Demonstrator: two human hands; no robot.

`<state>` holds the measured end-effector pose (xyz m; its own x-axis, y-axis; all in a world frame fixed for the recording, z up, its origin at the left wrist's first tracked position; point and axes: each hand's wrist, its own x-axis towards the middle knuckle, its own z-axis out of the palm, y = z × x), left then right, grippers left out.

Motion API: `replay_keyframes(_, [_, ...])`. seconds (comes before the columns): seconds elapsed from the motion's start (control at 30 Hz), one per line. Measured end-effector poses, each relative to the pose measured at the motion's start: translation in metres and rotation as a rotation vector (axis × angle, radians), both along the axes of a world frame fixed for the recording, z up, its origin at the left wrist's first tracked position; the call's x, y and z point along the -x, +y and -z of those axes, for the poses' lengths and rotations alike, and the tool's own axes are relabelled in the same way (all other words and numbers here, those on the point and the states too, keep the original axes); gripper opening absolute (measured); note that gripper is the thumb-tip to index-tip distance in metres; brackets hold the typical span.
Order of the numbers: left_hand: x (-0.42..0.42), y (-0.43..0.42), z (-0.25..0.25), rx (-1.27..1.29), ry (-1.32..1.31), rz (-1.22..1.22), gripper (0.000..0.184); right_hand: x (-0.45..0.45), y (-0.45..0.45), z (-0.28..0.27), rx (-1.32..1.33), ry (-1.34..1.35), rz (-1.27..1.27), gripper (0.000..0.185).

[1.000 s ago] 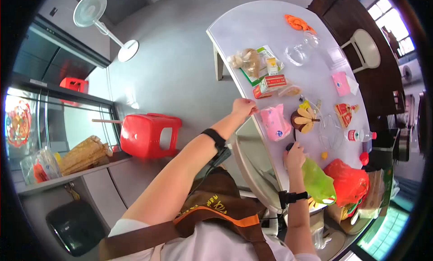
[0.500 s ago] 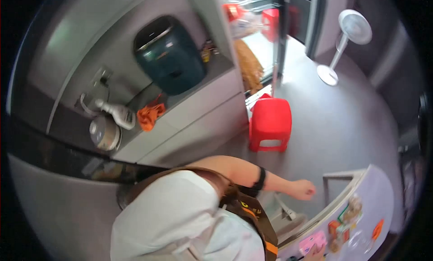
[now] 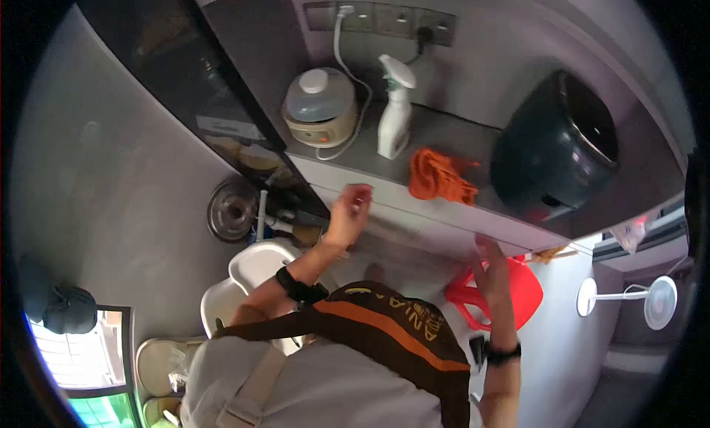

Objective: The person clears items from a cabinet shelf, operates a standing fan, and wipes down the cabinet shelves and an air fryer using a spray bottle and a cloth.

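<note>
My left hand (image 3: 350, 217) is raised in front of the drawer front, below the small cooker. Its fingers are loosely curled, with a gap between them and nothing visible inside. In front of the same cabinet, to the right, my right hand (image 3: 491, 271) hangs above the red stool (image 3: 526, 295). It is blurred, but its fingers look stretched out and empty. On the counter (image 3: 473, 139) above my hands lies an orange cloth (image 3: 440, 176). A white spray bottle (image 3: 396, 113) stands beside it, left of a dark green bin-like appliance (image 3: 543, 158).
The small cooker (image 3: 320, 106) has a cord running to the wall sockets (image 3: 381, 19). White chairs (image 3: 255, 269) stand to the left, near a round metal lid (image 3: 233, 210). A white fan (image 3: 658, 302) is at the right. A dark glass-fronted cabinet (image 3: 222, 110) rises at the left.
The view has swung from the side table towards the counter, which now lies straight ahead. Both arms now reach forward; earlier one arm stretched over the floor with a closed hand.
</note>
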<state>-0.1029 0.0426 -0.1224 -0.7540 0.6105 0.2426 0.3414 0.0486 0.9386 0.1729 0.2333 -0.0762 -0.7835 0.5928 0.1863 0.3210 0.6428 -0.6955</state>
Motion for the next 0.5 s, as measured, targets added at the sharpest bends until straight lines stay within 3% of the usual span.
replay_keyframes(0.03, [0.023, -0.012, 0.002, -0.061, -0.031, -0.115, 0.017, 0.055, 0.014, 0.022, -0.144, 0.026, -0.035, 0.041])
replay_keyframes(0.1, [0.051, -0.032, -0.003, -0.168, -0.111, -0.211, 0.013, 0.143, 0.012, 0.010, -0.270, 0.187, -0.079, 0.061])
replay_keyframes(0.17, [0.070, -0.044, -0.007, -0.165, -0.058, -0.220, 0.011, 0.211, 0.016, -0.003, -0.179, 0.279, -0.064, 0.073])
replay_keyframes(0.23, [0.081, -0.053, -0.002, -0.167, -0.041, -0.255, 0.013, 0.265, 0.027, -0.012, 0.082, 0.429, -0.014, 0.076])
replay_keyframes(0.3, [0.088, -0.051, -0.021, -0.140, -0.005, -0.270, 0.015, 0.315, 0.048, -0.007, 0.150, 0.580, -0.088, 0.070])
replay_keyframes(0.33, [0.093, -0.047, -0.036, -0.083, 0.164, -0.288, 0.016, 0.328, 0.048, -0.021, 0.219, 0.564, -0.112, 0.056])
replay_keyframes(0.5, [0.151, 0.009, -0.103, 0.080, 0.740, -0.434, 0.044, 0.358, 0.056, -0.033, 0.248, 0.457, -0.258, 0.036])
